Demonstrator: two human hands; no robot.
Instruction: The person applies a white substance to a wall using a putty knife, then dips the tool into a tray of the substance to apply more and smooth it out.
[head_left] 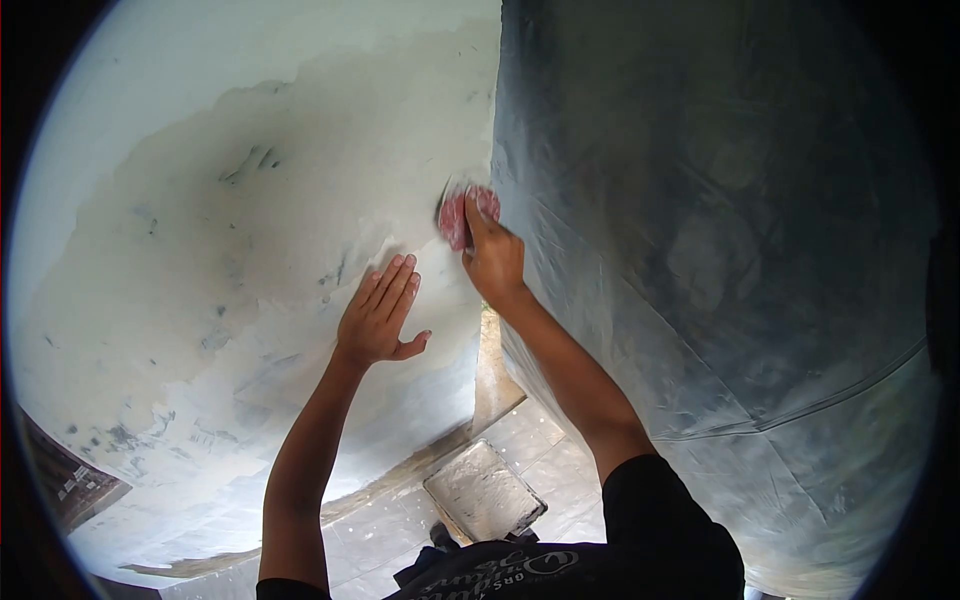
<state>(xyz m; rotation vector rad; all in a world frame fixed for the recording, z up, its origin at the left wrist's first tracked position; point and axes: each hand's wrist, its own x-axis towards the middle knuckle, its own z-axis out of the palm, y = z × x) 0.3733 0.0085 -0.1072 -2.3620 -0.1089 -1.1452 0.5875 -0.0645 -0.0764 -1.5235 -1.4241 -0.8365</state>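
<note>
A pale, patchy wall surface (300,190) with dark specks and scrapes fills the left half of the view. Flat against it, fingers stretched out and thumb apart, lies my left hand (378,312). Up and to its right, my right hand (493,258) grips a red and white rounded pad (455,222), its fingers over the pad. The pad is against the wall near its right edge. A white film of dust or plaster shows around the pad's top.
Translucent plastic sheeting (720,240) hangs to the right of the wall edge. Below, a square tray (485,492) with pale residue rests on the tiled floor (375,540). A dark framed object (75,478) is at the lower left.
</note>
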